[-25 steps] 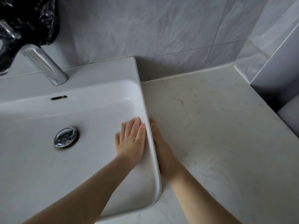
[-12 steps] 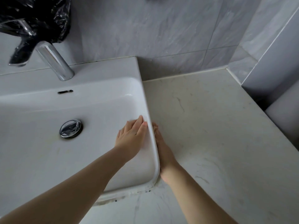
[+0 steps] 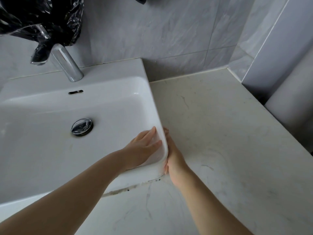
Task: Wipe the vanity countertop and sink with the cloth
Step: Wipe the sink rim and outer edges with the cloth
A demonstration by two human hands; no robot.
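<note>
Left hand (image 3: 144, 148) flat on the inner right wall of the white rectangular ceramic sink (image 3: 110, 102), fingers (image 3: 150, 135) straight, together. Right hand (image 3: 174, 158) just outside that rim, fingers extended along it. Rightward, pale marbled stone counter (image 3: 220, 133) up to the grey tiled wall (image 3: 169, 31).

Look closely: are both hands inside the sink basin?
No: the left hand is inside the sink, the right hand outside its wall.

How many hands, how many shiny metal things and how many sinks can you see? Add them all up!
Hands: 2, the left hand and the right hand.
Shiny metal things: 2, the tap and the drain plug.
Sinks: 1, the white sink.
Total: 5.
</note>
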